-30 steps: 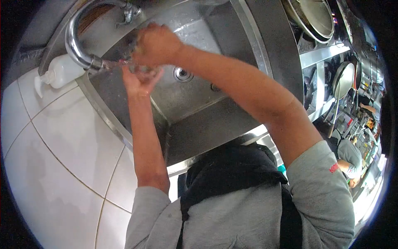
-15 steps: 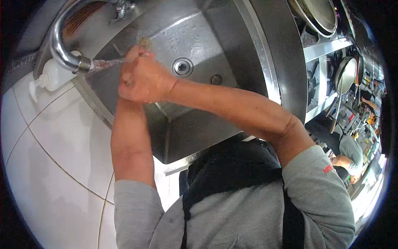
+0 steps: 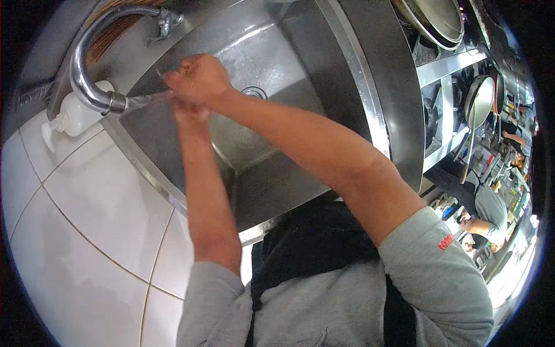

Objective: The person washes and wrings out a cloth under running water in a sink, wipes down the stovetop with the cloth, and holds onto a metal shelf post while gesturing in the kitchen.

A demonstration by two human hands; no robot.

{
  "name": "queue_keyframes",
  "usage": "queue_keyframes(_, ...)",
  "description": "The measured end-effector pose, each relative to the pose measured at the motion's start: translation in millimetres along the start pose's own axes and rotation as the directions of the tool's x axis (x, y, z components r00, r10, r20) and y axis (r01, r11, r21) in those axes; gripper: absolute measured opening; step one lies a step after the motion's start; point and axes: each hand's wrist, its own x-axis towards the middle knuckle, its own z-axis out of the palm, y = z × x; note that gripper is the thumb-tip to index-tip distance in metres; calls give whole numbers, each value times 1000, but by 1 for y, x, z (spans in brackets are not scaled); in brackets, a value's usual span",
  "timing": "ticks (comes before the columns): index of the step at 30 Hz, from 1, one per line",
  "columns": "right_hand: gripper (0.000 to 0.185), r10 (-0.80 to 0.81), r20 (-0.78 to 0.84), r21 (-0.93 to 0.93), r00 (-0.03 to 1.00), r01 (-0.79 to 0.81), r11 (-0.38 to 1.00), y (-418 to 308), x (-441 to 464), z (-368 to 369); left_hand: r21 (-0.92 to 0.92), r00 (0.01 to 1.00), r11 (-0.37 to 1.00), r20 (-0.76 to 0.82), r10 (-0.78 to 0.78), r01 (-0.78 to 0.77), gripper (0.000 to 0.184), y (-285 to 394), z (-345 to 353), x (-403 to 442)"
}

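One right hand (image 3: 201, 80) over left hand (image 3: 189, 109), faucet mouth (image 3: 117, 103) and long stream (image 3: 142, 102) pointing rightward, grip unclear

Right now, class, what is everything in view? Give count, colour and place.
Sink: one, grey, centre
Drain: one, silver, sink floor
Gooseneck tap: one, silver, upper left
Water stream: one, clear, from tap
Pump bottle: one, white, beside tap
Bristles: one bundle, brown, behind tap
Tiles: several, white, left
Pans: at least two, grey, upper right
Long-handled utensil: one, pale, right
Metal rack: one, silver, right
Co-worker: at least one, grey top, right
Background clutter: uncountable, mixed, far right
Apron: one, black, bottom centre
Shirt: one, grey, bottom
Forearms: two, bare, over sink
Right hand, left hand: one each, bare, overlapping
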Motion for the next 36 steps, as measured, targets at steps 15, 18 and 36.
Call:
queue_keyframes(15,29,-352,37,90,935,348,933,5,-74,-15,135,861,914,308,-405,382,32,-6,-41,65)
queue_keyframes(18,29,-199,292,81,936,184,980,-5,-85,-31,460,987,886,103,-120,59,26,-4,-85,77)
queue_keyframes(36,33,-291,85,-441,953,298,847,24,-57,-98,259,901,942,323,-291,211,44,-30,10,-70)
